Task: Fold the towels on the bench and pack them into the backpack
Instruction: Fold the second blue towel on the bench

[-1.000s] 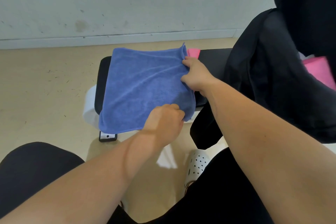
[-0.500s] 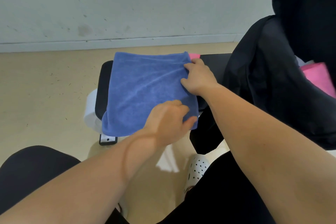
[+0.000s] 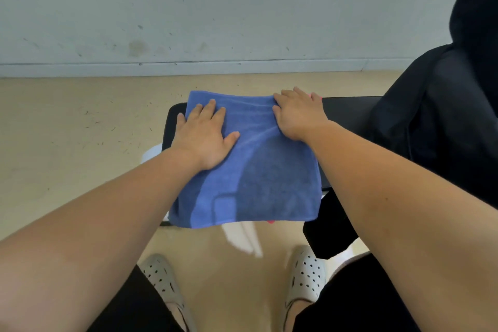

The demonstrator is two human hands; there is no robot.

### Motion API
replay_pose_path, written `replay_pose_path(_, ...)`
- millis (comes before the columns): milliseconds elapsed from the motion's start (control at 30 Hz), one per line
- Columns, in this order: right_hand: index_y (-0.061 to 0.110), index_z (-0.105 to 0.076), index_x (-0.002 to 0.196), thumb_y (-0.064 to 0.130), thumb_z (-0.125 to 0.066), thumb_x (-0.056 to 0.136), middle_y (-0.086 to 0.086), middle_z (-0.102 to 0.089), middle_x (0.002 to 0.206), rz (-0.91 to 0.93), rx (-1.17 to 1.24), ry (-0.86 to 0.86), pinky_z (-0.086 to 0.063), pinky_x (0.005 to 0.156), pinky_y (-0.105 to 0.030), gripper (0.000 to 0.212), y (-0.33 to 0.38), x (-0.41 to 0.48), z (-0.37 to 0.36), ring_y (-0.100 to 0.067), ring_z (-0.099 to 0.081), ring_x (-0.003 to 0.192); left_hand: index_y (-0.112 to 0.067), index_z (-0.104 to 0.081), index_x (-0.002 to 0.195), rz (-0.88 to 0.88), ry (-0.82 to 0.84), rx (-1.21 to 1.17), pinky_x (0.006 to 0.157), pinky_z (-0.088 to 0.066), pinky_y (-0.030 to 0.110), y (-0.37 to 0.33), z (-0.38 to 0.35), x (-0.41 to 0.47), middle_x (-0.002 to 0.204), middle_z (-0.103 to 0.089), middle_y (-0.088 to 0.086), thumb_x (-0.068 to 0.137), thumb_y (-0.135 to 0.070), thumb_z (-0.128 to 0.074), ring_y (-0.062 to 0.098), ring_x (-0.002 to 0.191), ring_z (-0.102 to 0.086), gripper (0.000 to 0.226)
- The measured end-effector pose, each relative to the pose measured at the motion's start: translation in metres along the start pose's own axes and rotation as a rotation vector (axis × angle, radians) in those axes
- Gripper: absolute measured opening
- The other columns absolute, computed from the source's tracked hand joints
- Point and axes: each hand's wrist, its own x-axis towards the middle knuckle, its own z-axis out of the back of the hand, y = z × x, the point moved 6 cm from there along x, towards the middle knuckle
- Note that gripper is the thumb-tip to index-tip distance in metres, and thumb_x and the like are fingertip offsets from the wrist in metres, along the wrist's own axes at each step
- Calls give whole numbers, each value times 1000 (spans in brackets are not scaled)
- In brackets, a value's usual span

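Note:
A blue towel [image 3: 269,183] lies spread over the black bench [image 3: 347,110], its near edge hanging over the front. My left hand [image 3: 204,135] presses flat on the towel's far left part, fingers straight. At the far right corner my right hand [image 3: 299,113] rests on the towel, fingers lying over its edge. A sliver of pink towel [image 3: 316,96] peeks out behind my right hand. The black backpack [image 3: 444,121] stands at the right end of the bench.
A grey wall with a skirting board runs behind the bench. Beige floor lies all around. My feet in white perforated clogs [image 3: 304,277] stand just in front of the bench. A white bench support [image 3: 151,152] shows at the left.
My left hand let go of the near right corner and moved to the far left, now flat on the towel. The right hand opened onto the far corner. The towel lies flatter.

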Motion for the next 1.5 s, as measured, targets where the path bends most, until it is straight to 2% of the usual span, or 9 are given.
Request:
replay_pose_path(100,22,-49,103,8,-39,88,-4,-55,119,-30,-43,-2,-31,105,-50,22,-6,12,7,-27,-44,117,-22,-26,155,-18,-5,-12,117,-20,58,7,0,17,164,-19,3,99,-60,-27,29,150,-17,67)
replay_pose_path(200,18,-53,109,5,-41,85,-8,-54,114,-33,-110,-5,-32,101,-46,30,-11,21,11,-30,-47,110,-20,-43,144,-32,-156,-31,105,-35,52,12,15,30,150,-41,5,102,-45,-35,33,133,-36,50)
replay_pose_path(367,14,-61,107,5,-46,86,-8,-48,109,-19,-179,-74,-32,83,-39,28,-14,29,14,-28,-42,99,-18,-31,151,70,-44,-37,109,-29,50,29,14,54,154,-35,6,99,-38,-41,33,138,-31,56)
replay_pose_path(600,17,-49,104,0,-46,80,-5,-57,103,30,-97,-86,-31,78,-37,29,-12,27,18,-25,-42,87,-14,-52,131,72,-152,-38,96,-38,44,27,36,57,129,-50,12,88,-35,-60,34,121,-43,49)
replay_pose_path(767,18,-46,130,1,-51,80,-9,-54,115,59,-125,-108,-36,83,-39,53,-7,28,23,-30,-48,103,-15,-61,108,-12,-306,-128,80,-40,39,24,45,46,107,-58,8,89,-18,-56,31,102,-51,19)
replay_pose_path(933,13,-62,109,4,-48,85,-11,-45,113,31,-185,-77,-32,76,-37,29,-2,28,24,-27,-38,88,-17,-62,93,-27,-307,-196,71,-36,35,24,37,36,94,-56,3,88,-10,-54,28,89,-53,12)
replay_pose_path(1167,18,-60,96,4,-51,83,-5,-53,103,50,-182,-209,-28,74,-36,21,-7,19,34,-24,-37,82,-16,-62,83,3,-323,-166,68,-42,38,36,35,31,90,-57,5,87,-17,-58,29,84,-54,6)
replay_pose_path(1333,20,-50,100,5,-47,86,-2,-60,80,32,188,-322,-40,64,-36,21,-19,3,44,-28,-52,76,-14,-66,84,48,-365,-224,66,-37,33,43,44,33,92,-65,5,87,-13,-55,24,80,-53,11)
replay_pose_path(1500,23,-55,103,11,-48,92,4,-59,81,108,410,-356,-38,65,-32,17,-11,-29,68,-23,-52,77,-15,-71,102,10,-478,-379,77,-45,32,41,70,13,100,-69,4,84,-8,-59,28,94,-61,23)
